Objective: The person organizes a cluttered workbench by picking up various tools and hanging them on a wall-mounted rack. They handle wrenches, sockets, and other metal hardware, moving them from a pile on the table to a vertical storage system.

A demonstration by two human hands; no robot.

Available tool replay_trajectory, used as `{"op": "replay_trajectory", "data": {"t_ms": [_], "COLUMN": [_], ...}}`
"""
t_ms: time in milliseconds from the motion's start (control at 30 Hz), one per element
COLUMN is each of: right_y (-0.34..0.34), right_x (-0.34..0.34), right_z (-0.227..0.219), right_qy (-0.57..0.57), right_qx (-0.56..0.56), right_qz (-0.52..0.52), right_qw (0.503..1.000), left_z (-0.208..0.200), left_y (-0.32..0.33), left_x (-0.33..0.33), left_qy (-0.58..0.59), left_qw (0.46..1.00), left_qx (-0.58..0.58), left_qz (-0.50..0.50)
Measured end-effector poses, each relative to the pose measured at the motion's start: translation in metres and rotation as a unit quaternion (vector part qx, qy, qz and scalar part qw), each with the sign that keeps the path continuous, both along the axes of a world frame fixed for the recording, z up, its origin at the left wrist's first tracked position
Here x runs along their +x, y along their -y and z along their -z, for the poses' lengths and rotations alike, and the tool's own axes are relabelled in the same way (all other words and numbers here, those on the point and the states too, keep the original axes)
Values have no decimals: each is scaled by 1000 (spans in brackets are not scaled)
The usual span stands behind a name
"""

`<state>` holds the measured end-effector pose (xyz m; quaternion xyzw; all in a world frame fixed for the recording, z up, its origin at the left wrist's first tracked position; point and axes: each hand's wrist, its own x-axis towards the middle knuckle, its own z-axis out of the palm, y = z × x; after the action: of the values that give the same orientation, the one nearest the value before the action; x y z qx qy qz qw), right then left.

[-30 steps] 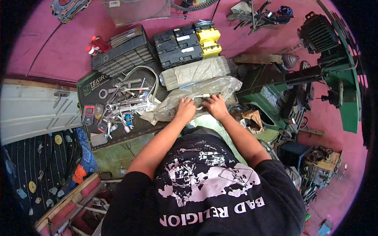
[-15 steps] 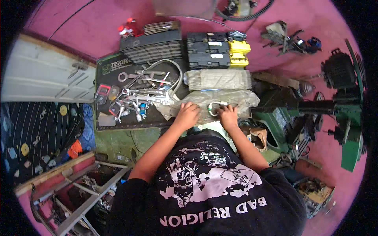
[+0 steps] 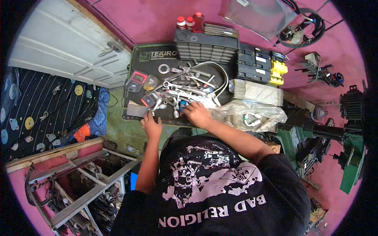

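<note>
Curling right hand at blue tool along near side of tool pile, cannot tell whether gripping; poising left hand, with fingers loosely parted, at counter edge, near-left of pile.

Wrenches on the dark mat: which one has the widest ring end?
The dull grey wrench at the upper left of the tool pile; its large, round ring end is clearly wider than any other showing.
</note>
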<state>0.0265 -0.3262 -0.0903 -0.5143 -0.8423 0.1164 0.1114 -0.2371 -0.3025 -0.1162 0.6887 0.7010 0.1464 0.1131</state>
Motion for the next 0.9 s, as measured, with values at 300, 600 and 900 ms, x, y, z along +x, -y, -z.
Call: {"op": "replay_trajectory", "data": {"t_ms": [300,600,900], "right_y": [-107,-108,-34], "right_x": [-122,-113,-16], "right_z": [47,40,-32], "right_qy": [154,53,-21], "right_qx": [58,104,159], "right_qz": [-73,-69,34], "right_qw": [984,991,986], "left_z": [25,2,-53], "left_y": [-57,-61,-57], "left_x": [-56,-77,-4], "left_qy": [-114,59,200], "left_qw": [984,970,919], "left_qx": [-10,-10,10], "left_qz": [140,237,340]}}
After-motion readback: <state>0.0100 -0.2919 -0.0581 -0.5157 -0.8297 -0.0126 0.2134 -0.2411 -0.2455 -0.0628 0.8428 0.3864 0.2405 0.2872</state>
